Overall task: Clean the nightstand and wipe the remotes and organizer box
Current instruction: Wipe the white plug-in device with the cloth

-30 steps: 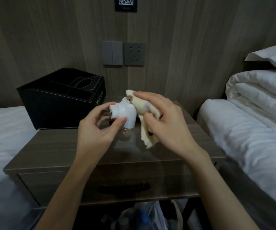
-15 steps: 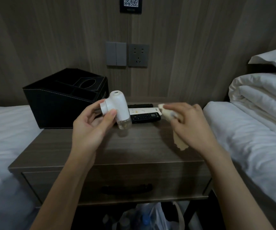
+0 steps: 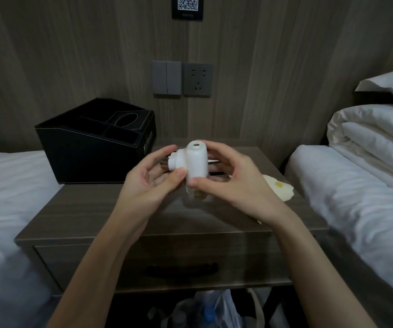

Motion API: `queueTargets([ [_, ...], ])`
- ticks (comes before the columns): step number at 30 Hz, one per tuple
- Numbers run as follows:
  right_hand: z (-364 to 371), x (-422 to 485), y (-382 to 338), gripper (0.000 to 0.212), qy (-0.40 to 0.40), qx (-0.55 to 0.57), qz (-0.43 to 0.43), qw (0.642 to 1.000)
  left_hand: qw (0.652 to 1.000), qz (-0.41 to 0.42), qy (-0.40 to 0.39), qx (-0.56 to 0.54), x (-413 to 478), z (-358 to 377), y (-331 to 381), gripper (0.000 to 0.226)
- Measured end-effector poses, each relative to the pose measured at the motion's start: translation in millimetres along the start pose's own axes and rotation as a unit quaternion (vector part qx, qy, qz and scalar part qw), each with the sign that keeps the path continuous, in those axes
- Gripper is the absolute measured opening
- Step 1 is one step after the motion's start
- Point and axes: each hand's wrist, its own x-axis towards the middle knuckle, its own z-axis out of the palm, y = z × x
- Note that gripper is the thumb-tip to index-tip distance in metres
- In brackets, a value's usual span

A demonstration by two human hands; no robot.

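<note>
View: head.
Left hand [image 3: 148, 183]: thumb and fingers pinch the plug end of the white plug-in device [image 3: 194, 162], steadying it above the nightstand [image 3: 119, 209].
Right hand [image 3: 233, 185]: fingers curl round the device body, probably to turn it.
Cloth [image 3: 278, 187]: lies unheld at the nightstand's right edge.
Organizer box [image 3: 91, 157]: rear left of the nightstand; compartments too dark to tell contents.
Remotes: hidden behind the hands.

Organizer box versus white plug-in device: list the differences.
The organizer box is black, the plug-in device white. The box sits on the nightstand; the device is held above it by the left hand and right hand. The box is far bigger. Both have a rounded top opening.
</note>
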Motion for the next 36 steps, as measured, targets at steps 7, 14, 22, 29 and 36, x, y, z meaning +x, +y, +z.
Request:
queueTargets([
  [7, -19.5, 10.5, 3.3, 0.062, 0.107, -0.064, -0.021, 0.992, 0.998, 0.003, 0.046, 0.036, 2.6, 1.9, -6.9, 0.047],
  [14, -66.4, 26.9, 26.3, 0.062, 0.240, -0.151, 0.034, 0.958, 0.955, 0.041, 0.065, 0.287, 4.4, 4.9, -20.5, 0.033],
  [22, -85.3, 31.3, 72.7, 0.062, 0.264, -0.144, 0.121, 0.946, 0.884, 0.056, 0.022, 0.464, 11.1, 9.9, -35.5, 0.034],
  [29, -87.0, 35.2, 95.7, 0.063, 0.258, -0.158, 0.138, 0.943, 0.885, 0.056, 0.019, 0.462, 16.9, 11.9, -45.6, 0.032],
  [36, -81.8, 36.5, 102.2, 0.067, 0.248, -0.154, 0.160, 0.943, 0.884, 0.063, 0.019, 0.462, 18.0, 11.0, -48.2, 0.031],
])
